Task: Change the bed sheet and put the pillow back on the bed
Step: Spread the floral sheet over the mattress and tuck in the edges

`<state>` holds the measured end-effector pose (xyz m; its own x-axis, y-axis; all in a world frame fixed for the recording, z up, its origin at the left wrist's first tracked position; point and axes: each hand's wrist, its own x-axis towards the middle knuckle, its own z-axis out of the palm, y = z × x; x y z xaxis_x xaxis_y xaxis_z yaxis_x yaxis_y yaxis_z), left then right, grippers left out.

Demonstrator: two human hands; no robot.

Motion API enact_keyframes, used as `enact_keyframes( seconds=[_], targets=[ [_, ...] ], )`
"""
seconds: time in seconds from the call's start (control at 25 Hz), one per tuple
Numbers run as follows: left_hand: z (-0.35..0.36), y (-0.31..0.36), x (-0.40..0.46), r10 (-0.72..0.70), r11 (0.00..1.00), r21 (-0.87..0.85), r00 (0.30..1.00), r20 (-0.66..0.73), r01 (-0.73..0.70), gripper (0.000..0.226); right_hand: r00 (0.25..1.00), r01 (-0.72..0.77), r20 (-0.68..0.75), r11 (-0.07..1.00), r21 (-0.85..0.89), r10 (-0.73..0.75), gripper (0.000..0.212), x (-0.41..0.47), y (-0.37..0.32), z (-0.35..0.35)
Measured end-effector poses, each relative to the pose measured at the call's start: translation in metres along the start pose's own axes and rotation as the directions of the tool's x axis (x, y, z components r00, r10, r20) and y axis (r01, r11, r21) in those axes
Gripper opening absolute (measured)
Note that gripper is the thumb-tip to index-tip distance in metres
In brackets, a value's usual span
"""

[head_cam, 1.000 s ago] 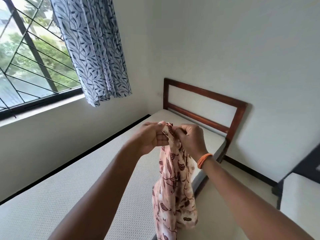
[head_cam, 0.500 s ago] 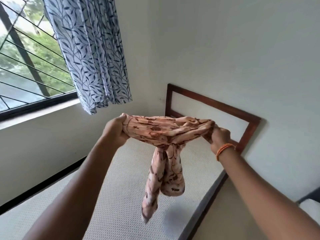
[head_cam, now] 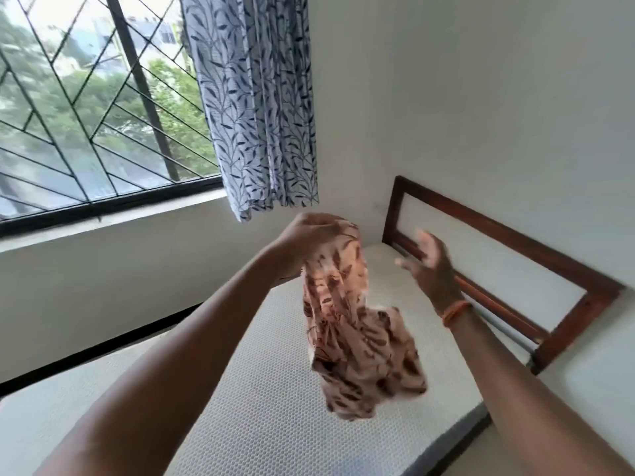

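A peach cloth with a brown leaf print [head_cam: 357,334] hangs bunched in the air above the bare white mattress [head_cam: 261,389]. My left hand [head_cam: 309,242] grips its top end at about chest height. My right hand [head_cam: 429,266] is to the right of the cloth, fingers spread and blurred, holding nothing. An orange band sits on my right wrist. The bed's wooden headboard [head_cam: 508,269] stands against the far wall. No pillow is in view.
A barred window [head_cam: 96,108] fills the upper left, with a blue leaf-print curtain [head_cam: 254,108] hanging beside it. The mattress runs along the wall under the window. White walls meet in the corner behind the headboard.
My right hand has let go of the cloth and opened. The cloth, stretched between both hands before, now hangs from my left hand alone. The view has swung left.
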<state>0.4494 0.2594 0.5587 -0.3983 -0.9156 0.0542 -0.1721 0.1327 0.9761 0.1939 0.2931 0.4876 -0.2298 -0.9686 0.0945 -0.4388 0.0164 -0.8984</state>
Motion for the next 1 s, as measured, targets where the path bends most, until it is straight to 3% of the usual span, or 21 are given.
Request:
enact_keyframes(
  seconds=[0.04, 0.08, 0.12, 0.2, 0.28, 0.32, 0.4, 0.48, 0.52, 0.64, 0.68, 0.76, 0.8, 0.88, 0.92, 1.0],
  targets=[
    [0.009, 0.005, 0.002, 0.048, 0.997, 0.058, 0.996, 0.071, -0.052, 0.012, 0.949, 0.074, 0.289, 0.979, 0.19, -0.128, 0.074, -0.007, -0.035, 0.012],
    [0.014, 0.011, 0.002, 0.088, 0.987, 0.125, 0.99, 0.113, -0.102, 0.013, 0.856, 0.113, 0.462, 0.955, 0.274, -0.234, 0.073, -0.011, -0.06, 0.02],
    [0.012, 0.015, 0.003, 0.117, 0.965, 0.219, 0.984, 0.132, -0.144, 0.016, 0.796, 0.162, 0.527, 0.945, 0.285, -0.296, 0.066, -0.008, -0.075, 0.028],
    [0.0, 0.017, 0.002, 0.17, 0.853, 0.478, 0.977, 0.125, -0.21, 0.034, 0.818, 0.328, 0.435, 0.927, 0.183, -0.376, 0.04, 0.002, -0.088, 0.04],
    [-0.009, 0.003, -0.003, 0.271, 0.655, 0.716, 0.96, 0.076, -0.242, 0.054, 0.82, 0.531, 0.255, 0.847, -0.006, -0.512, 0.022, 0.005, -0.095, 0.051],
    [-0.01, -0.011, -0.008, 0.298, 0.591, 0.785, 0.955, 0.001, -0.185, 0.055, 0.785, 0.614, 0.159, 0.787, -0.065, -0.599, 0.016, 0.008, -0.098, 0.056],
    [-0.016, -0.051, -0.019, 0.286, 0.575, 0.815, 0.914, -0.289, 0.078, 0.03, 0.761, 0.647, -0.032, 0.762, -0.012, -0.647, 0.01, 0.01, -0.111, 0.06],
    [-0.025, -0.1, -0.036, 0.151, 0.606, 0.696, 0.804, -0.576, 0.385, 0.012, 0.827, 0.56, -0.148, 0.819, 0.123, -0.543, 0.024, 0.018, -0.119, 0.054],
    [-0.03, -0.122, -0.048, 0.076, 0.582, 0.656, 0.77, -0.633, 0.481, 0.013, 0.848, 0.527, -0.152, 0.838, 0.137, -0.508, 0.03, 0.026, -0.117, 0.048],
    [-0.058, -0.157, -0.075, -0.074, 0.508, 0.531, 0.648, -0.758, 0.678, 0.015, 0.843, 0.533, -0.054, 0.845, -0.042, -0.535, 0.021, 0.039, -0.092, 0.033],
    [-0.073, -0.162, -0.08, -0.127, 0.501, 0.45, 0.577, -0.807, 0.739, 0.016, 0.853, 0.511, -0.07, 0.854, -0.095, -0.518, 0.017, 0.046, -0.08, 0.024],
    [-0.107, -0.167, -0.093, -0.222, 0.563, 0.228, 0.411, -0.884, 0.794, 0.017, 0.882, 0.423, -0.153, 0.892, -0.159, -0.446, 0.035, 0.064, -0.054, 0.005],
    [-0.121, -0.167, -0.097, -0.248, 0.661, 0.121, 0.368, -0.896, 0.741, 0.018, 0.89, 0.386, -0.162, 0.895, -0.225, -0.425, 0.045, 0.073, -0.042, -0.007],
    [-0.137, -0.154, -0.095, -0.288, 0.868, -0.07, 0.383, -0.878, 0.491, 0.022, 0.927, 0.326, -0.021, 0.834, -0.446, -0.374, 0.055, 0.075, -0.025, -0.021],
    [-0.135, -0.138, -0.089, -0.328, 0.921, -0.195, 0.402, -0.855, 0.337, 0.025, 0.943, 0.318, 0.106, 0.757, -0.571, -0.316, 0.061, 0.071, -0.018, -0.019],
    [-0.124, -0.102, -0.065, -0.341, 0.936, -0.336, 0.511, -0.789, 0.106, 0.028, 0.94, 0.338, 0.296, 0.578, -0.743, -0.169, 0.079, 0.062, -0.008, -0.005]
  ],
)
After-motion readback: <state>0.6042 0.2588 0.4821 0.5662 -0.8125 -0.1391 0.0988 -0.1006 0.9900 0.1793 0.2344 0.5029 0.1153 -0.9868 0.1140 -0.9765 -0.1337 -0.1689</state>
